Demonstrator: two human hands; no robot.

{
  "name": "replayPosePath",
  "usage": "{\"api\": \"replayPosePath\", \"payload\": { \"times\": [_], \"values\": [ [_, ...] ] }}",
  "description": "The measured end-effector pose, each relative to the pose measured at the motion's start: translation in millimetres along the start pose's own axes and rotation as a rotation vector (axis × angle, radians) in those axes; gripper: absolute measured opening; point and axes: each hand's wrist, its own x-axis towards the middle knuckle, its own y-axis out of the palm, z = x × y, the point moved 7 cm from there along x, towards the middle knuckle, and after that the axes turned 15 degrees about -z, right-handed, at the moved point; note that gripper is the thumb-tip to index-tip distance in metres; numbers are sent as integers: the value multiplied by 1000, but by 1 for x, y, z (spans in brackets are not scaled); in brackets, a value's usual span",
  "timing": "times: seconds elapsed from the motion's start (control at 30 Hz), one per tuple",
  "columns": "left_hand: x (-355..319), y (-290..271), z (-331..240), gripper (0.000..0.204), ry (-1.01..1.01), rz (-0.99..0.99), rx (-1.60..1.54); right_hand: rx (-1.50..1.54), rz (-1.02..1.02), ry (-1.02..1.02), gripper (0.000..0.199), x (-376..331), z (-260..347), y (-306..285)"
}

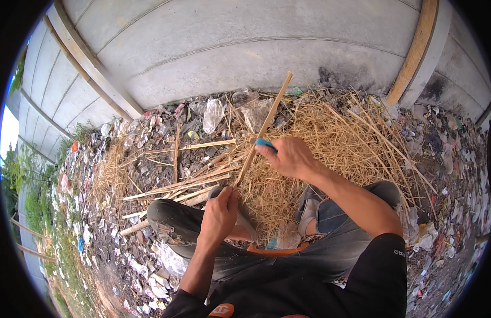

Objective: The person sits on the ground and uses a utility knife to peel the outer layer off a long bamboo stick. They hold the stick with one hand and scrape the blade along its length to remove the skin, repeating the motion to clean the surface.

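Observation:
A long, flat bamboo strip slants up and away from me between my knees. My left hand is closed around its near end, close to my left knee. My right hand grips a knife with a blue handle, and its fingers are wrapped round that handle. The blade lies against the strip near its middle and shows only in small part. Pale shavings are heaped on the ground beneath and beyond my right hand. Several split bamboo strips lie beside my left knee.
A grey concrete panel wall with upright posts stands ahead. Litter and plastic scraps cover the ground on both sides. Part of an orange object shows between my legs. Green plants grow at the far left.

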Motion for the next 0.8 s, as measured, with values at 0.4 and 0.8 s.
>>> {"api": "replayPosePath", "payload": {
  "times": [0.4, 0.8],
  "values": [
    [-58, -54, 62, 23, -376, 9, -288, -51, -524, 319, 76, 67, -163, -138],
    [-11, 7, 19, 25, -206, 109, -196, 149, 110, -216, 72, -48, 71, -2]
  ]
}}
